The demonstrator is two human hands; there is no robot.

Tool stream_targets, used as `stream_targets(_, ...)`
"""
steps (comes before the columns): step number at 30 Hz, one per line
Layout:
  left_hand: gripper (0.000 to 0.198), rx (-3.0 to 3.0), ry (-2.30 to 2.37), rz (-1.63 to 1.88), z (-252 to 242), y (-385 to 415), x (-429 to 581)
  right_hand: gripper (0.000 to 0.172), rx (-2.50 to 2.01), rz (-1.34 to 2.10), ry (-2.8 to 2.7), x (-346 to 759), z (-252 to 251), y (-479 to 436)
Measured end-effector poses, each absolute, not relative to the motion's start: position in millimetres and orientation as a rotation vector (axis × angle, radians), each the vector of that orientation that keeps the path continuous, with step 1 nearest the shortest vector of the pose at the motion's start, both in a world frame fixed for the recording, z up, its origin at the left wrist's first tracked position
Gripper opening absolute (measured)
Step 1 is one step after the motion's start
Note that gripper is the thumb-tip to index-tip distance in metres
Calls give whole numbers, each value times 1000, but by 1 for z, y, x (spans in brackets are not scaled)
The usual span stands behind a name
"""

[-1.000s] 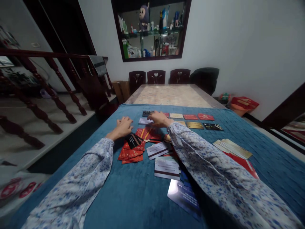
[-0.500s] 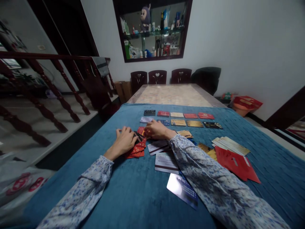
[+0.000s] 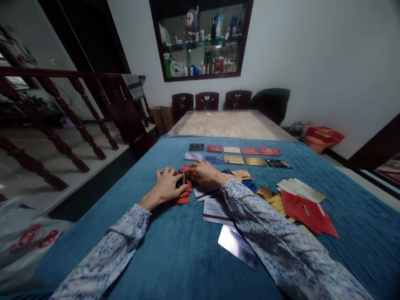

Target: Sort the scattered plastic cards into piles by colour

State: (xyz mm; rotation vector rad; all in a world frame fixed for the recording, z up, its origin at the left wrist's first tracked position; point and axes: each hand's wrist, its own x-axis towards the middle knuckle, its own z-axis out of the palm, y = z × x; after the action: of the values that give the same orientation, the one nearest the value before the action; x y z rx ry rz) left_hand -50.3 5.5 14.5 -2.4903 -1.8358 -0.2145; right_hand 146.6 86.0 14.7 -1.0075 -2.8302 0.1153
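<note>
At centre frame, the left hand (image 3: pixel 167 185) has closed on black cards (image 3: pixel 185 179), apparently gathering them; the right hand (image 3: pixel 204 172) curls alongside, hold unclear.

Left hand (image 3: pixel 167 185): black cards (image 3: pixel 179 182), brown stripe; red cards (image 3: pixel 183 199) below | right hand (image 3: pixel 204 171): pale lilac card (image 3: pixel 217 209), dark brown band, near side; gold card (image 3: pixel 255 161) beyond; red pile (image 3: pixel 308 210) to right | under both: teal-blue blanket (image 3: pixel 175 254) | behind hands: sleeves (image 3: pixel 115 246), white, blue floral specks
</note>
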Motion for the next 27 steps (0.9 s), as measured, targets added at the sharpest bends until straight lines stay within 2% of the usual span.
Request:
stream_targets(7, 42, -2646, -1779, -220, 18, 6, -54, 45, -853, 109, -2855, 146, 4, 93)
stream_targets(12, 46, -2651, -1794, -262, 16, 9, -61, 47, -727, 100, -2870, 148, 0, 96)
stream_targets(16, 42, -2655, -1799, -267, 17, 9, -66, 50, -646, 120, -2858, 150, -2, 97)
stream_targets(23, 34, -2651, -1837, -172, 27, 6, -72, 33, -557, 123, -2797, 153, -8, 105)
stream_targets(27, 30, -2660, -1832, -123, 33, 4, -70, 29, -510, 93, -2788, 151, -13, 109)
